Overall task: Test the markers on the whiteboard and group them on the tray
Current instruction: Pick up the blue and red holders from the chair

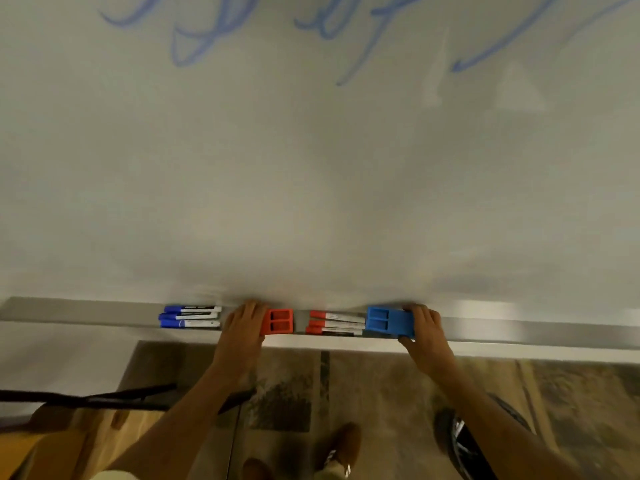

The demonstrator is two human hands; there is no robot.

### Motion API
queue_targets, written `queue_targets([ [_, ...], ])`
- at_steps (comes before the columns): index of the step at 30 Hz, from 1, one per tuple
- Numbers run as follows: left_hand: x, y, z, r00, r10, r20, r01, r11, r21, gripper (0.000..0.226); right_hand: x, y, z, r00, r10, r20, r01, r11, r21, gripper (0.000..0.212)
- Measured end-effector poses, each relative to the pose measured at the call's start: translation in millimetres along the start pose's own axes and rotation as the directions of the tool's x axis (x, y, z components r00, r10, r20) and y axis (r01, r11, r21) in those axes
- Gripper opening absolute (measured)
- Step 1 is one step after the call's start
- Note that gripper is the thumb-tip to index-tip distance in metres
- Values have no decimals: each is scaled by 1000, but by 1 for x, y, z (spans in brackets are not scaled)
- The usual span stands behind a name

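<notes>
The person stands close against the whiteboard (311,168), looking down along it to the tray (86,311) that runs under its lower edge. Blue scribbles (194,39) high on the board look like test strokes. On the tray the markers already lie sorted by colour: three blue markers (190,317) stacked side by side at the left, three red markers (337,323) bunched between the two blocks. The left hand (244,323) rests on the left end of a red block (278,321), fingers laid over it and reaching toward the board; whether they curl round it I cannot tell, since the block hides their tips. The right hand (424,325) holds the right end of a blue block (389,322), fingers over the top and the thumb hooked under its near edge, so this one is truly gripped. Both blocks have two open slots and sit on the tray, the blue one tilted slightly over the near lip. I judge that they serve as dividers or holders, each being nudged beside its colour to keep the groups apart, and that the sorting is nearly finished. Below, the floor (381,393) and a brown shoe (343,441) show.
</notes>
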State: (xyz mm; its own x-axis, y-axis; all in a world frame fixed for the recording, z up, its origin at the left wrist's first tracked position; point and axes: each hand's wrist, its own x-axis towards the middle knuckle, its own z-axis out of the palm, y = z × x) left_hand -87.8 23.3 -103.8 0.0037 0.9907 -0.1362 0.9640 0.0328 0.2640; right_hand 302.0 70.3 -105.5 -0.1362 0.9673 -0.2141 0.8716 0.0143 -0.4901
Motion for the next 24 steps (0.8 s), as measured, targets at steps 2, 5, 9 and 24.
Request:
queue_targets([
  [2, 8, 4, 6, 1000, 8, 13, -9, 999, 38, 55, 1, 11, 0, 1000, 13, 15, -12, 999, -42, 53],
  [5, 16, 11, 12, 999, 19, 27, -21, 997, 79, 57, 0, 25, 4, 999, 49, -9, -50, 989, -141, 47],
  [9, 19, 12, 24, 998, 41, 45, -47, 991, 129, 63, 0, 38, 14, 997, 64, -32, -69, 972, -224, 48],
  [24, 18, 8, 41, 994, 104, 35, -108, 983, 152, 58, 2, 16, 43, 996, 79, -40, -84, 986, -144, 43],
])
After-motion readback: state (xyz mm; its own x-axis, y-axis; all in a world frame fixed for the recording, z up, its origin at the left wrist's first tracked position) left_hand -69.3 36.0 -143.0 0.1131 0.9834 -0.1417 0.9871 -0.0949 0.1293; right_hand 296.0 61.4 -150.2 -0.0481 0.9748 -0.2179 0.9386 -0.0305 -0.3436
